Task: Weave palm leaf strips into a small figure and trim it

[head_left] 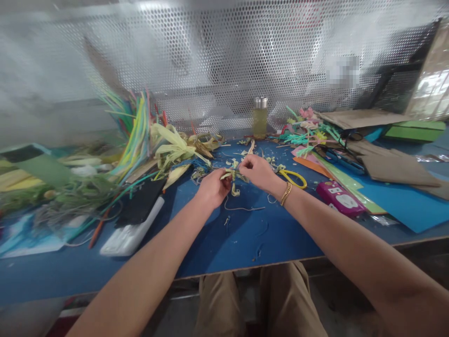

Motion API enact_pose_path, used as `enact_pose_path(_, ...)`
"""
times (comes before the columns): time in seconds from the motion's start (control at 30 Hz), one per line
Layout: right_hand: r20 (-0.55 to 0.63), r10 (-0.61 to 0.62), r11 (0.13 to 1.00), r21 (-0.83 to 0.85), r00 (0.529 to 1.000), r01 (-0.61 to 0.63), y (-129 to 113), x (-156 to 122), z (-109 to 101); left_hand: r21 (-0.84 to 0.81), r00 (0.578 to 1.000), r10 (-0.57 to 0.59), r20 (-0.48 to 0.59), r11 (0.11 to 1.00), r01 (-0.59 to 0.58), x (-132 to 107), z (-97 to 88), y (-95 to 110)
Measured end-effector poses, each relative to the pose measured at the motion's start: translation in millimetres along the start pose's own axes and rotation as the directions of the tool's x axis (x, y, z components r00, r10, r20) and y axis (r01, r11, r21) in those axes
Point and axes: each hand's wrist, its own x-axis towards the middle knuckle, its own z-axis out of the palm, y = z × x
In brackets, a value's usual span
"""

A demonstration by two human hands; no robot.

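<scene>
My left hand (213,187) is closed, thumb and fingers pinching a small piece of pale green corn husk (234,176) with curled ends, held just over the blue tabletop (224,248). Close by on the right, my right hand (260,172) has its fingertips pinched together at the husk's other side. What those fingers grip is too small to make out. Below the husk lies a loose thread (243,208). Yellow-handled scissors (294,179) rest beside my right wrist, their blades hidden. Husk scraps are scattered around both hands.
Dried corn husks (175,145) and coloured pipe cleaners (135,133) pile up at left, near a white device (131,234). A bottle (260,118) stands behind. Right are a purple case (340,198), blue paper (403,201) and cardboard (396,164). Perforated metal backs the table.
</scene>
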Motion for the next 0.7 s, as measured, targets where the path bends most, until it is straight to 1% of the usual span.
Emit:
enact_pose_path(0.1,0.004,0.054,0.986,0.16,0.999,-0.054,-1.2,-0.1,2.4,-0.027,0.998,-0.032,0.049,0.999,0.034,-0.1,1.2,0.1)
enact_pose_path(0.17,0.028,0.035,0.961,0.273,0.999,-0.041,-3.1,-0.4,3.1,-0.031,0.995,-0.064,0.071,0.997,0.066,-0.3,1.5,0.8)
enact_pose_path(0.23,0.056,-0.01,0.93,0.368,0.998,-0.012,-5.2,-0.8,3.1,-0.048,0.993,-0.093,0.075,0.994,0.097,-0.8,1.5,1.9)
enact_pose_path(0.3,0.098,-0.035,0.899,0.438,0.995,-0.012,-6.4,-1.0,2.9,-0.068,0.99,-0.12,0.077,0.99,0.125,-1.4,1.4,3.0)
enact_pose_path(0.4,0.148,-0.022,0.874,0.484,0.989,-0.053,-6.0,-0.6,2.2,-0.087,0.989,-0.121,0.088,0.988,0.128,-1.7,1.3,4.4)
enact_pose_path(0.47,0.145,-0.025,0.894,0.446,0.989,-0.042,-5.6,-0.4,0.8,-0.089,0.989,-0.109,0.104,0.989,0.118,-1.3,0.6,4.9)
enact_pose_path(0.5,0.132,-0.042,0.915,0.403,0.99,-0.015,-5.7,-0.4,-0.3,-0.089,0.989,-0.102,0.111,0.99,0.112,-0.9,0.2,4.9)
enact_pose_path(0.6,0.082,-0.142,0.973,0.195,0.987,0.124,-7.1,-1.4,-4.7,-0.077,0.987,-0.095,0.131,0.991,0.105,0.4,-1.5,4.8)
enact_pose_path(0.67,0.058,-0.202,0.979,0.036,0.978,0.2,-7.9,-2.4,-7.3,-0.077,0.988,-0.087,0.127,0.992,0.097,1.2,-2.3,4.9)
enact_pose_path(0.7,0.054,-0.217,0.975,-0.037,0.975,0.219,-8.2,-2.8,-8.4,-0.081,0.989,-0.083,0.121,0.992,0.093,1.6,-2.7,4.9)
